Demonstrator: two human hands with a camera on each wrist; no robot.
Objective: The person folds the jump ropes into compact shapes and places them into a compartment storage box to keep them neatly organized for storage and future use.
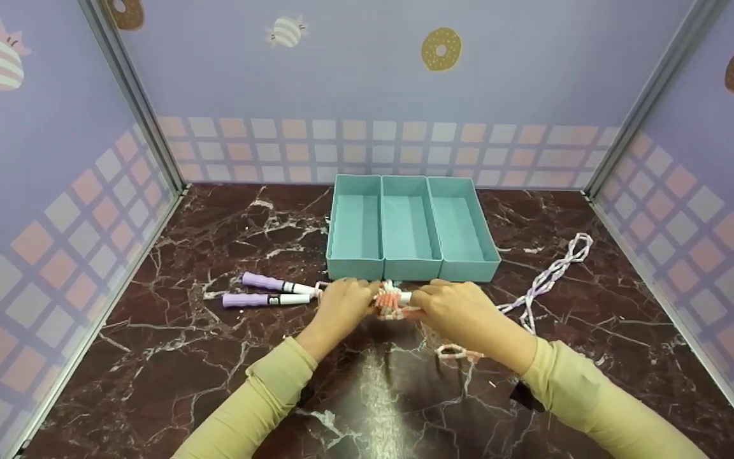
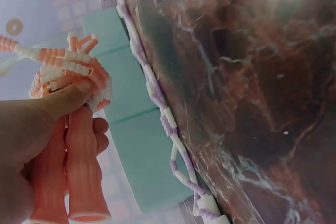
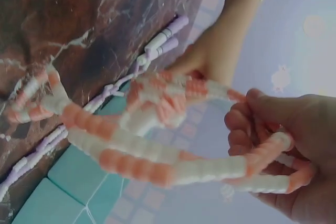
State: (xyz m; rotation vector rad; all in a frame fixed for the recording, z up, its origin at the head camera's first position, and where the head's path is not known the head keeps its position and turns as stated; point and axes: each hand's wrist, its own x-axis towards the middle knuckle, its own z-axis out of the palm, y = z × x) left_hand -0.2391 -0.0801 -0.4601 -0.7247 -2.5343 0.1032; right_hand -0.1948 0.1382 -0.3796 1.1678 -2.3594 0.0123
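My left hand [image 1: 346,305] grips the two orange handles [image 2: 85,166] of a beaded jump rope, thumb pressed near their tops. Orange and white beads [image 1: 390,299] are bunched and wrapped around the upper ends of the handles. To the right, my right hand [image 1: 459,309] pinches strands of the same beaded rope [image 3: 157,167], fingers curled around them. A folded end of this rope [image 1: 456,352] dangles below my right hand. Behind both hands a second jump rope lies on the table, with purple and white handles [image 1: 255,299] at left and twisted purple and white beads [image 1: 545,280] at right.
A teal box [image 1: 355,270] with three long compartments stands behind the hands, near the middle of the dark marbled table [image 1: 169,357]. Patterned panels [image 1: 367,89] enclose the table at the back and both sides.
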